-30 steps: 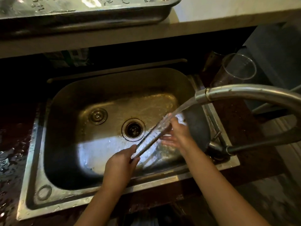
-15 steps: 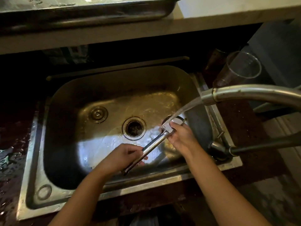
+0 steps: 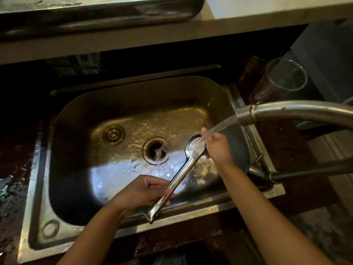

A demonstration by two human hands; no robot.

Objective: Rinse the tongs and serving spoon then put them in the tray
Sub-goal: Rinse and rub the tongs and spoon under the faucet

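Observation:
Steel tongs with spoon-shaped jaws slant across the right half of the sink. My left hand grips their handle end near the sink's front rim. My right hand holds the jaw end, where the water stream from the faucet lands. The metal tray sits on the raised ledge behind the sink, at the top of the view. No serving spoon shows apart from the tongs.
The drain and a round plug lie in the sink floor. A clear plastic cup stands on the dark counter right of the sink. The faucet base and lever sit at the sink's right rim. The left counter is wet.
My left hand has slid along the handle so its end sticks out past the hand. The jaw end is now turned face up under the stream, with my right hand behind it.

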